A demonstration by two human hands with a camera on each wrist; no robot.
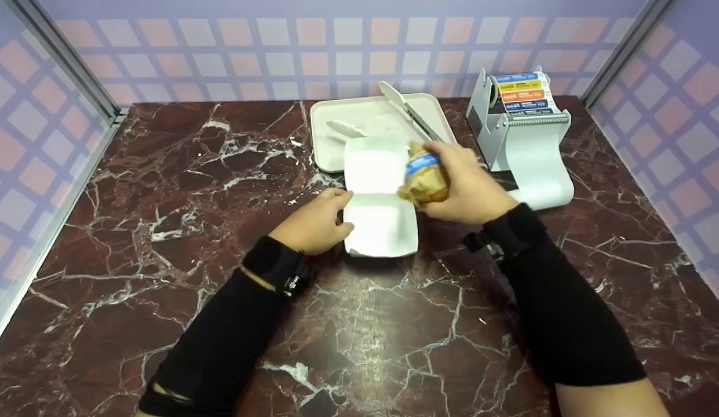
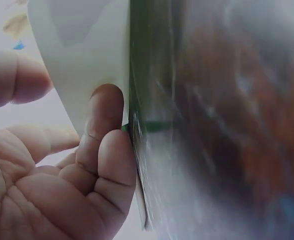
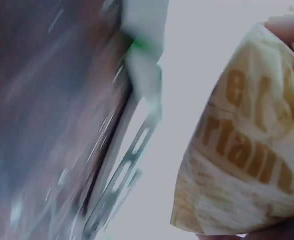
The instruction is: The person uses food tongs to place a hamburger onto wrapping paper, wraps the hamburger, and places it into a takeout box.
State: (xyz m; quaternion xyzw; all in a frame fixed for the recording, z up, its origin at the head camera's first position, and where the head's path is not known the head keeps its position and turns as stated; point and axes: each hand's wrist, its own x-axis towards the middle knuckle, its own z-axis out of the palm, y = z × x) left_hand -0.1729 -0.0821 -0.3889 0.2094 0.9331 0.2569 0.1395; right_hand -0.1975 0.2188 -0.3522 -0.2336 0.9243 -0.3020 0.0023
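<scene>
An opened white clamshell takeaway box (image 1: 381, 226) lies on the table, its lid (image 1: 373, 168) folded back toward the tray. My left hand (image 1: 317, 223) holds its left edge near the fold; in the left wrist view curled fingers (image 2: 107, 107) press against the box wall. My right hand (image 1: 466, 182) grips a burger (image 1: 430, 182) wrapped in tan printed paper with a blue label, raised beside the box's right edge. The right wrist view shows the wrapper (image 3: 242, 150) close up, brown lettering on it; most of the right-hand fingers are out of that view.
Behind the box stands a cream tray (image 1: 327, 153) with tongs (image 1: 414, 113) lying across it. To the right is a label dispenser (image 1: 484, 127) with coloured rolls and a white strip (image 1: 536, 156) curling down. Patterned walls (image 1: 255, 58) close in the marble tabletop (image 1: 162, 243).
</scene>
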